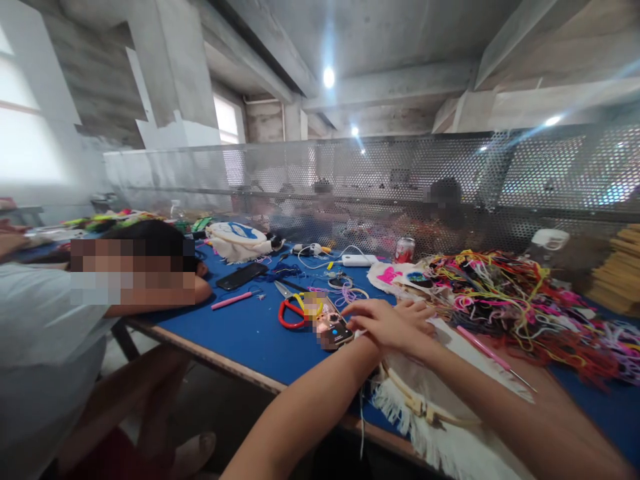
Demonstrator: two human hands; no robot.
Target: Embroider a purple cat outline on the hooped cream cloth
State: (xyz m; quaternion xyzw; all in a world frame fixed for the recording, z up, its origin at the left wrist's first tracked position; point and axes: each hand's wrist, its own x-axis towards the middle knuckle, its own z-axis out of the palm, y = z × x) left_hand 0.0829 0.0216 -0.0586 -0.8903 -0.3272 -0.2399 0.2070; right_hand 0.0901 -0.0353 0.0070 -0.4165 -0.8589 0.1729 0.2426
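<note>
My left hand [383, 321] reaches left over the blue table [250, 333], its fingers spread, with the fingertips at the edge of a lit phone [334, 325]. It holds nothing. My right hand [419, 309] lies mostly hidden behind the left one, and its visible fingers rest flat on white fringed cloth [450, 440]. That cloth is stretched in a wooden hoop [417, 407] under my forearms. Red-handled scissors [289, 311] lie just left of the phone. A pink needle tool [487, 355] rests on the cloth by my right forearm.
A person [60, 313] at the left rests their head on the table. A tangled yarn pile [530, 300], soda can [404, 250], white power bank [359, 260], black phone [241, 275] and another pink tool [233, 300] lie about. A perforated metal screen [450, 173] backs the table.
</note>
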